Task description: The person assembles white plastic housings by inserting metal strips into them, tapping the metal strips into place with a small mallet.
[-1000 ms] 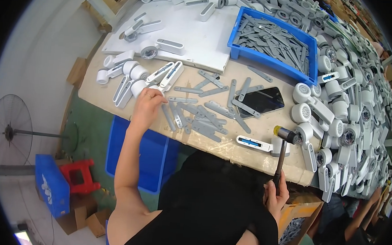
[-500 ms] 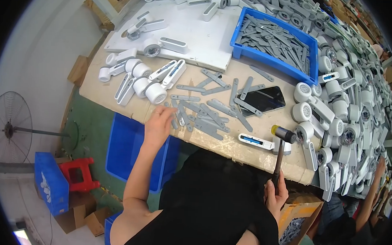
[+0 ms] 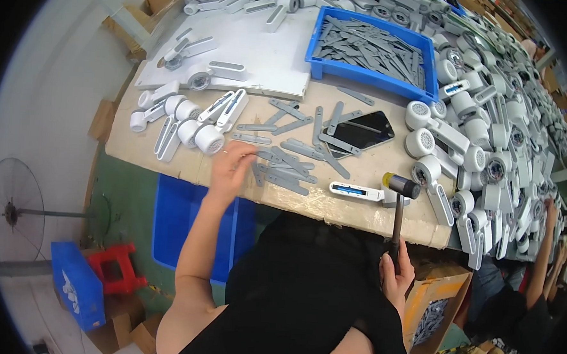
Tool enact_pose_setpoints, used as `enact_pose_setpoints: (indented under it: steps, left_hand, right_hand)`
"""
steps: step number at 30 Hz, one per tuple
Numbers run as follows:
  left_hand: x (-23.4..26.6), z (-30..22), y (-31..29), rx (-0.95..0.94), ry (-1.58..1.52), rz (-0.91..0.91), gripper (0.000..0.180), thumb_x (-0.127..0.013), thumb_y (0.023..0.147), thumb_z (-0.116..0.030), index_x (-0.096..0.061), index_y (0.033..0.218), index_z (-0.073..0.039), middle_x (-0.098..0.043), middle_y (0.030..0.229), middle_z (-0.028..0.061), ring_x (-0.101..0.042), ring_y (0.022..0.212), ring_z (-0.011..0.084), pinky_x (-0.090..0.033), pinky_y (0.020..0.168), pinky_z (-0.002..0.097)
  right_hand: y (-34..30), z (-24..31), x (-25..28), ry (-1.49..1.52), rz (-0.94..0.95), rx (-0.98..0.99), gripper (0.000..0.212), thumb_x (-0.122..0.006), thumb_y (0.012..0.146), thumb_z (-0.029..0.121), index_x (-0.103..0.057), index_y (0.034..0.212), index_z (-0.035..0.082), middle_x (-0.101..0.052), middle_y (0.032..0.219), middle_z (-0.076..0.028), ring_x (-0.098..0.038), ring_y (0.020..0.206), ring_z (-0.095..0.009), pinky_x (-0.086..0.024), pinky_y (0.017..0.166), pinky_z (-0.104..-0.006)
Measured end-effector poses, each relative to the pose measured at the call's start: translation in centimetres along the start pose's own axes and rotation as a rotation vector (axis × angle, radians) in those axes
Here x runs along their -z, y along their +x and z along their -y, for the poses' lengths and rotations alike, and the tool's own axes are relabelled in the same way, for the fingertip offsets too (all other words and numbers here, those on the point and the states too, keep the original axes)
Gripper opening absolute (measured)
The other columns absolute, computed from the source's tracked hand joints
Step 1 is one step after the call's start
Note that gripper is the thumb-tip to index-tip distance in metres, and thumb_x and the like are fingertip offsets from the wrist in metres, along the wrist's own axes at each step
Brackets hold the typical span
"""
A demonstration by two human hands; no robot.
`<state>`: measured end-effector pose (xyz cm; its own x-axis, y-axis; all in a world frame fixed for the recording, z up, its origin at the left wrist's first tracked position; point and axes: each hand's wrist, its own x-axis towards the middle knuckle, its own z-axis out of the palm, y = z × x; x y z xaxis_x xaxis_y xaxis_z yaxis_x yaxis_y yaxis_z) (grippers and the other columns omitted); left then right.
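Note:
My right hand (image 3: 397, 273) grips the dark handle of a small mallet (image 3: 401, 185) with a yellow and black head. That head is over the round end of a white handheld fan body (image 3: 358, 192), which lies at the table's near edge with a blue part in its handle slot. My left hand (image 3: 231, 168) is at the left side of a loose pile of grey plastic strips (image 3: 287, 177). Its fingers are bent together at the end of a grey strip (image 3: 268, 154); the grip is partly hidden.
A blue bin (image 3: 371, 88) of grey strips stands at the back, with a phone (image 3: 370, 131) in front. White fan bodies (image 3: 199, 136) lie on the left, and many more (image 3: 483, 155) are heaped right. Below the table are a blue crate (image 3: 184, 236) and a cardboard box (image 3: 441, 284).
The view has shifted, so the table sits further left. My left hand has bent its fingers in among the strips' left ends. The mallet stays over the white fan body.

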<state>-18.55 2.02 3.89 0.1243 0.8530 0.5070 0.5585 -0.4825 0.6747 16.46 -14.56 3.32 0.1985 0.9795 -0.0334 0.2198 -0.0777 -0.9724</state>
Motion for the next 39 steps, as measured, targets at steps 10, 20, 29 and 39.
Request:
enact_pose_setpoints:
  steps: [10, 20, 29, 39]
  left_hand:
    - [-11.9, -8.0, 0.7, -0.175, -0.032, 0.234, 0.012, -0.065, 0.078, -0.005, -0.065, 0.090, -0.007, -0.050, 0.083, 0.0084, -0.049, 0.082, 0.0255, -0.043, 0.071, 0.0349]
    - [-14.8, -8.8, 1.0, -0.212, -0.148, 0.255, 0.015, -0.068, 0.075, -0.003, -0.066, 0.089, -0.003, -0.053, 0.084, 0.0093, -0.053, 0.083, 0.0273, -0.044, 0.072, 0.0354]
    - [-14.7, -8.8, 0.2, -0.171, -0.144, 0.265, 0.012, -0.070, 0.073, -0.005, -0.068, 0.085, -0.004, -0.055, 0.084, 0.0080, -0.051, 0.084, 0.0263, -0.043, 0.072, 0.0348]
    - [-14.9, -8.6, -0.2, -0.137, -0.076, 0.206, 0.013, -0.073, 0.071, -0.010, -0.069, 0.083, -0.009, -0.056, 0.083, 0.0035, -0.049, 0.085, 0.0224, -0.039, 0.075, 0.0336]
  right_hand:
    - [-2.0, -1.0, 0.9, -0.094, -0.055, 0.096, 0.046, -0.061, 0.083, 0.002, -0.049, 0.128, -0.002, -0.056, 0.075, -0.006, -0.049, 0.065, -0.008, -0.043, 0.063, -0.0213]
    - [-3.4, -1.1, 1.3, -0.091, -0.146, 0.094, 0.047, -0.061, 0.083, 0.002, -0.049, 0.128, -0.002, -0.064, 0.095, -0.014, -0.060, 0.080, -0.013, -0.046, 0.075, -0.0241]
    - [-3.1, -0.6, 1.3, -0.106, -0.092, 0.068, 0.044, -0.061, 0.084, 0.003, -0.050, 0.127, -0.001, -0.064, 0.099, -0.017, -0.062, 0.086, -0.016, -0.046, 0.078, -0.0257]
    - [-1.3, 0.2, 1.5, -0.346, -0.049, 0.207, 0.048, -0.061, 0.085, 0.004, -0.046, 0.130, 0.002, -0.061, 0.093, -0.019, -0.061, 0.082, -0.033, -0.048, 0.074, -0.0323]
